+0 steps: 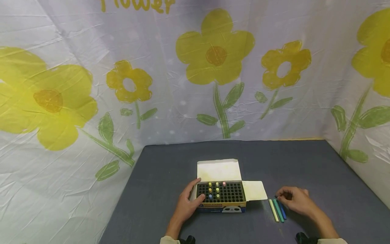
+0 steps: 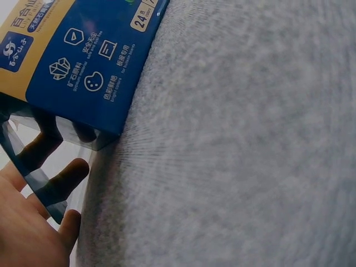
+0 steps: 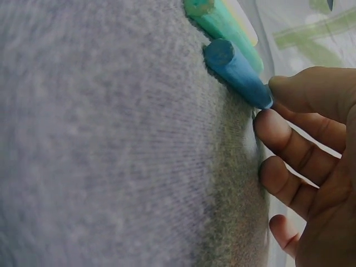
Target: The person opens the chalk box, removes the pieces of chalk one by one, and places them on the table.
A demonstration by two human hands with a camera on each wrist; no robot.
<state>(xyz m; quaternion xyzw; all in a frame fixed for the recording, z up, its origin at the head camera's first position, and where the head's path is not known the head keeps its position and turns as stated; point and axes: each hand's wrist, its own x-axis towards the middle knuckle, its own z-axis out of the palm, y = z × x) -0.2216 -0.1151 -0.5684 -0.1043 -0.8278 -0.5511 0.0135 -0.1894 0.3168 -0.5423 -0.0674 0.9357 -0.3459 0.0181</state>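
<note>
An opened chalk box (image 1: 213, 209) with a blue and yellow front stands on the table, its black holder full of small holes. Several chalks (image 1: 217, 190), mostly yellow, plus a blue and a pink one, stand upright in it. My left hand (image 1: 187, 203) grips the box's left end, thumb over the near top edge. To the right, a pale yellow chalk (image 1: 273, 210), a green chalk (image 1: 278, 210) and a blue chalk (image 3: 239, 75) lie side by side. At the blue chalk's far end, my right hand (image 1: 297, 200) pinches it with thumb and fingertips.
Behind the box its white lid (image 1: 218, 170) stands folded back, and a side flap (image 1: 254, 190) sticks out to the right. The dark grey table (image 1: 170, 162) meets a white cloth (image 1: 170, 112) printed with yellow flowers.
</note>
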